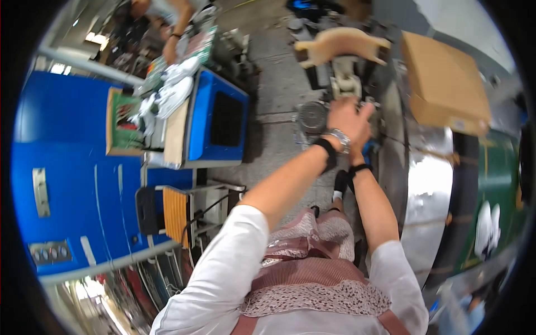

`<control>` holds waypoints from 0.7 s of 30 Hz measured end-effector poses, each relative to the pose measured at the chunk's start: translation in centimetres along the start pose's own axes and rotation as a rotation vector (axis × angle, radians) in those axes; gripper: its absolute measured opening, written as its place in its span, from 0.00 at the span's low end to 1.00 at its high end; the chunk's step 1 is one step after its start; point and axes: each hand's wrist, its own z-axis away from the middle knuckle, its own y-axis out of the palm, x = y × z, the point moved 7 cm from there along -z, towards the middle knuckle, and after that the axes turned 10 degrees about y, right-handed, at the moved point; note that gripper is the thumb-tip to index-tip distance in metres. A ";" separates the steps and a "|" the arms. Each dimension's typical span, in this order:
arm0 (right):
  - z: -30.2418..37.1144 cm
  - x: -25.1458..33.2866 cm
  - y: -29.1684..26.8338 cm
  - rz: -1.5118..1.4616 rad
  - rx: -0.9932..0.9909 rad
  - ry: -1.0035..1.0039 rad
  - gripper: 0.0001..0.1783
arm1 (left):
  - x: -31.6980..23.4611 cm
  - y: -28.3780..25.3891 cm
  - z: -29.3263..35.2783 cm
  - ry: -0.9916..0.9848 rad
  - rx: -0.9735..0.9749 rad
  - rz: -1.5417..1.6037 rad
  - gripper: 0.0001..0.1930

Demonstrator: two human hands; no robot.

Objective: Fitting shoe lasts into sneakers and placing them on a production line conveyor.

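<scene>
- And here, with the hands as the centre of my dial, both arms stretch forward together, wrists close!
- The left hand [347,118] lies over the top, a silver wristwatch [339,140] behind it, fingers spread a little at the machine's cream column [346,84], which stands just beyond at 12 o'clock.
- The right hand [358,154] sits underneath, mostly covered; whether it grips anything, I can't tell, and the left's contact is blurred too.
- Further up at 12, look at that curved cream piece [343,46] crowning the machine!
- Right beside the hands at 9: a round grey grille [312,116], low down.
- Over at 2 o'clock, a big cardboard box [446,84]; at 4, a shiny metal ledge [429,192], then a pair of white shoes [487,230] on a green surface [497,167].
- Well across at 9, what look like heaped white shoes [177,92] beside a blue case [201,120].
- At 10, a co-worker's arm [180,27] reaches down towards that heap!
- And at 8, a wood-slatted chair [176,216], near a tall blue panel [67,145].
</scene>
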 end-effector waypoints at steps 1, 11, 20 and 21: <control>-1.0 1.0 2.6 -0.021 0.052 0.015 0.25 | 0.3 1.4 -0.8 -0.058 0.070 0.027 0.24; -3.1 0.6 0.4 0.164 0.966 0.042 0.27 | 1.9 0.9 -1.1 0.036 0.036 0.121 0.12; -5.6 -6.2 -0.9 0.221 0.931 0.250 0.29 | 0.9 0.8 -1.0 0.154 0.055 0.199 0.10; -7.1 -5.5 -1.3 0.309 1.172 0.243 0.30 | 1.0 1.3 -1.1 0.126 0.065 0.217 0.11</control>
